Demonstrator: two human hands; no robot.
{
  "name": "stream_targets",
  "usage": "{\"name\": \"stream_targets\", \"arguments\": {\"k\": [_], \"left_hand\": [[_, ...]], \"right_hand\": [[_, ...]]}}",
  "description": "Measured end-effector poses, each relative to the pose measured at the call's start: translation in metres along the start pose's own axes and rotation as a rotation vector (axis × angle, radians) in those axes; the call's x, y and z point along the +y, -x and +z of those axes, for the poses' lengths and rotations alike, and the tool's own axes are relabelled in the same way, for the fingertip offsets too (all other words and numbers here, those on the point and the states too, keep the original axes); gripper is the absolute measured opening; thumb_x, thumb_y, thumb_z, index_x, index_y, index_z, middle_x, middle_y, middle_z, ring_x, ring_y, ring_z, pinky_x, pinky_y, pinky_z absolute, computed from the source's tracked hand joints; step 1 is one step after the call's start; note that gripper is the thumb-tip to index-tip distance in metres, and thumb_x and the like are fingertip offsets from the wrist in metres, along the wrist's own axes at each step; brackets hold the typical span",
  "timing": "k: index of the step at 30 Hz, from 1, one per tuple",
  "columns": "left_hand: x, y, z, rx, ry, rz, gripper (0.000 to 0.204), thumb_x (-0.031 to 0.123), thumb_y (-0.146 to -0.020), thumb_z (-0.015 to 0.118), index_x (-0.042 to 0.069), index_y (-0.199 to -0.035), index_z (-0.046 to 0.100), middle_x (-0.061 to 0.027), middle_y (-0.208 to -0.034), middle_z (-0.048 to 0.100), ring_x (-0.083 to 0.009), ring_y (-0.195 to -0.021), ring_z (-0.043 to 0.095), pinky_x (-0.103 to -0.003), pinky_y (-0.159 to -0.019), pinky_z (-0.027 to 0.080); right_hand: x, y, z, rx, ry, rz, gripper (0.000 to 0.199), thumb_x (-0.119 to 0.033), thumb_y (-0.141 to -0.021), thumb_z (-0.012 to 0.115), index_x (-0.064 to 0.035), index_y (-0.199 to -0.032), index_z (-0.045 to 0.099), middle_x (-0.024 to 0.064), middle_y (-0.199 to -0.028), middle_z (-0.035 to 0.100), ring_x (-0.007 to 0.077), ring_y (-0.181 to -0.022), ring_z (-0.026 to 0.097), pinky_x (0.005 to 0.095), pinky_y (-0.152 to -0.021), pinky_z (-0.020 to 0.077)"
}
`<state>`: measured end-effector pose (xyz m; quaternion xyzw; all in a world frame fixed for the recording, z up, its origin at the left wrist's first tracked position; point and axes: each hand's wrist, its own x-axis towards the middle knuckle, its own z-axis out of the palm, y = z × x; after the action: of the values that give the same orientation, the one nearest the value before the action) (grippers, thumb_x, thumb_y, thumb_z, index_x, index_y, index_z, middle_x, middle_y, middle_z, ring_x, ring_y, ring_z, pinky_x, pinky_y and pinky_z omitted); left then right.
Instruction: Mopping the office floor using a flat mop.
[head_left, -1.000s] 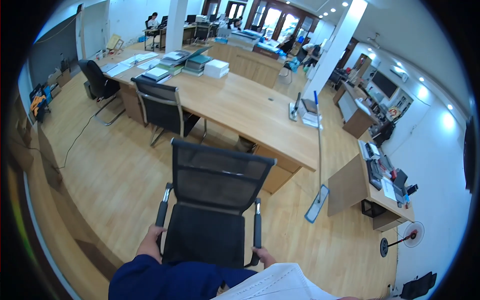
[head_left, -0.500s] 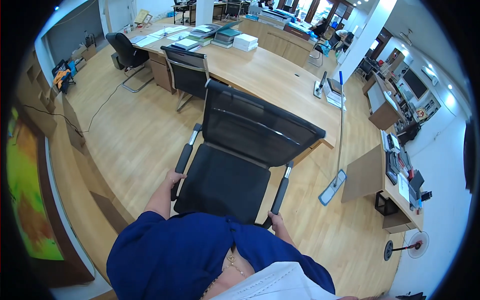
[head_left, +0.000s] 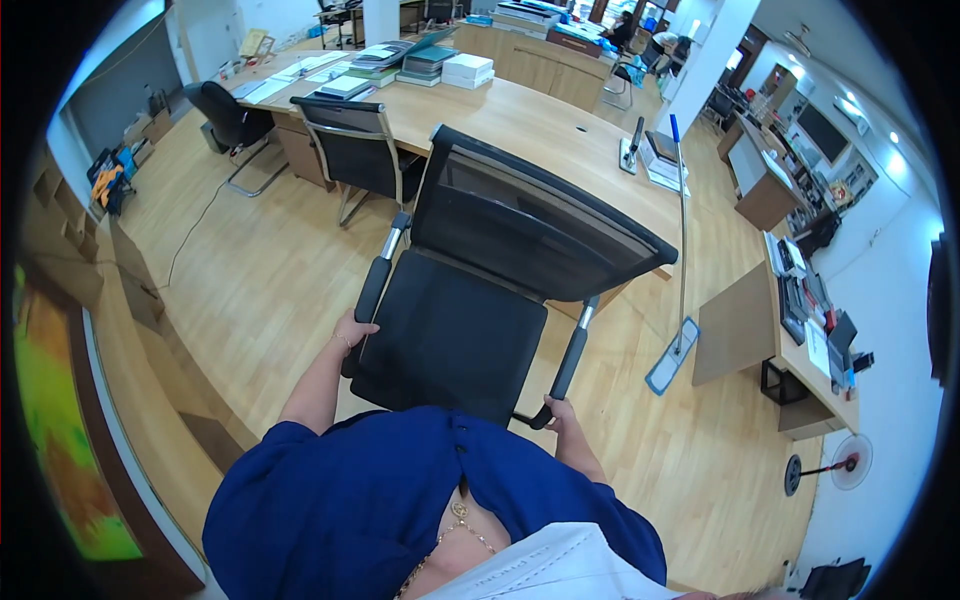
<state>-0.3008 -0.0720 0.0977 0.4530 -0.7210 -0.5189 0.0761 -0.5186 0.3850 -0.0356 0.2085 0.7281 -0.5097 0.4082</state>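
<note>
A black office chair (head_left: pixel 450 330) with a mesh back and padded armrests stands right in front of me, its seat toward me and its back toward the long wooden table (head_left: pixel 520 125). My left hand (head_left: pixel 354 330) is closed around the front end of the left armrest. On the other side, my right hand (head_left: pixel 562 412) grips the front end of the right armrest. The fingers of both hands are partly hidden behind the armrests. The chair's base is out of sight beneath the seat.
A flat mop (head_left: pixel 673 355) leans by the table's right end. Two more black chairs, one nearer (head_left: pixel 350 150), one farther (head_left: pixel 232 125), stand along the table. To the right are a wooden desk (head_left: pixel 740 320) and a fan (head_left: pixel 850 462). A cable (head_left: pixel 185 235) crosses the floor at left.
The chair has turned slightly and sits a little farther from the nearer black chair, both hands still on its armrests. The whole view has shifted a little.
</note>
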Motion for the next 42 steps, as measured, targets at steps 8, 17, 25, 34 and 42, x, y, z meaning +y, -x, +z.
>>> {"name": "stream_targets", "arguments": {"k": [8, 17, 25, 34, 42], "left_hand": [[0.027, -0.120, 0.007, -0.125, 0.019, 0.011, 0.045, 0.011, -0.066, 0.078, 0.000, -0.104, 0.057, -0.0107, -0.091, 0.064, -0.0220, -0.082, 0.062, -0.036, -0.074, 0.049], [0.009, -0.265, 0.000, -0.167, -0.099, -0.108, 0.051, 0.012, -0.064, 0.080, -0.001, -0.106, 0.055, -0.0149, -0.097, 0.065, -0.0262, -0.087, 0.063, -0.039, -0.076, 0.050], [0.029, -0.341, 0.015, -0.208, -0.062, -0.199, 0.048, 0.008, -0.069, 0.077, 0.001, -0.108, 0.050, -0.0114, -0.091, 0.061, -0.0251, -0.080, 0.060, -0.042, -0.071, 0.049], [0.049, -0.411, 0.050, -0.248, -0.156, -0.231, 0.051, 0.008, -0.064, 0.082, -0.002, -0.106, 0.054, -0.0141, -0.089, 0.064, -0.0260, -0.078, 0.062, -0.042, -0.068, 0.050], [0.034, -0.460, 0.083, -0.222, -0.199, -0.280, 0.051, 0.010, -0.064, 0.082, -0.001, -0.106, 0.057, -0.0137, -0.090, 0.065, -0.0264, -0.078, 0.062, -0.042, -0.069, 0.050]], "right_hand": [[-0.058, -0.034, 0.034, 0.071, 0.000, 0.022, 0.041, -0.024, -0.083, 0.067, -0.0077, -0.117, 0.050, 0.0111, -0.103, 0.058, 0.0303, -0.095, 0.058, 0.0584, -0.073, 0.0483], [-0.142, -0.052, 0.089, 0.144, 0.054, 0.073, 0.058, -0.032, -0.085, 0.065, -0.0087, -0.129, 0.037, 0.0137, -0.122, 0.051, 0.0350, -0.110, 0.052, 0.0594, -0.081, 0.0465], [-0.179, -0.080, 0.108, 0.249, 0.171, 0.007, 0.056, -0.030, -0.081, 0.070, -0.0046, -0.123, 0.044, 0.0157, -0.110, 0.058, 0.0285, -0.098, 0.060, 0.0480, -0.072, 0.0535], [-0.196, -0.116, 0.108, 0.350, 0.276, -0.004, 0.049, -0.037, -0.082, 0.068, 0.0049, -0.105, 0.058, 0.0209, -0.093, 0.065, 0.0342, -0.074, 0.067, 0.0447, -0.055, 0.0550], [-0.208, -0.129, 0.106, 0.327, 0.295, 0.101, 0.052, -0.035, -0.082, 0.068, 0.0044, -0.112, 0.054, 0.0219, -0.100, 0.063, 0.0357, -0.081, 0.067, 0.0452, -0.056, 0.0560]]}}
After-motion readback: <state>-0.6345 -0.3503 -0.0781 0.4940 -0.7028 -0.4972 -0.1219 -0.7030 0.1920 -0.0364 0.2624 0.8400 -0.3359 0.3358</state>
